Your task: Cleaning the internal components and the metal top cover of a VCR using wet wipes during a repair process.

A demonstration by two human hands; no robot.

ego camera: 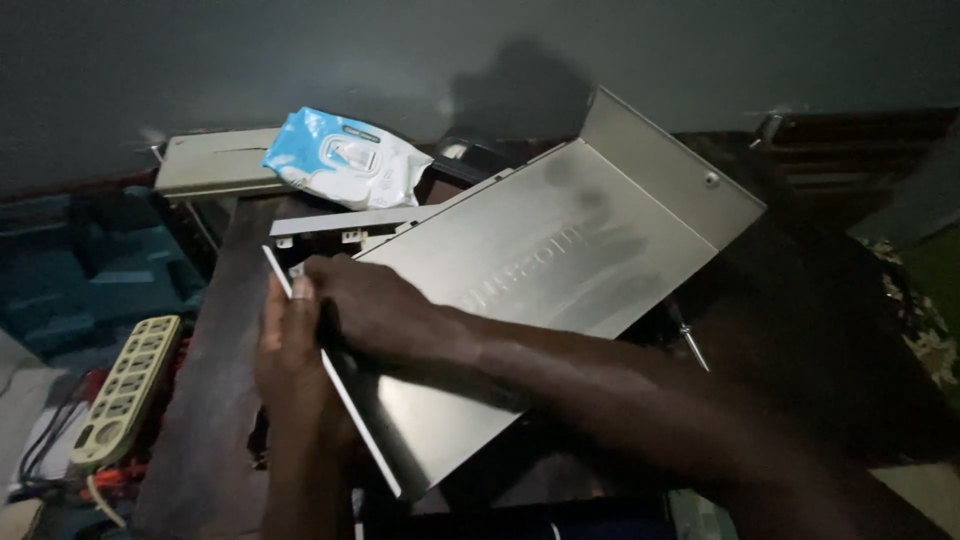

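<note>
Here the left hand and the right hand both meet at the near left edge of a bent sheet-metal cover, a silvery panel with turned-up flanges that lies tilted across a dark wooden table. The left hand comes up from below with its fingers wrapped over the thin left flange, so it is grasping the cover's edge. The right hand reaches in from the right, its forearm crossing the panel's lower face, and its fingers curl down over the same edge just beside the left hand; whether they truly clamp the metal or only press on it cannot be told, since the fingertips are hidden behind the flange. The cover's far flange stands up at the upper right, with a small screw hole near its corner. A screwdriver pokes out from under the panel's right side. Beyond the cover, a blue and white pack of wet wipes rests on a flat beige box. A pale green power strip lies to the left of the table, well apart from the hands.
</note>
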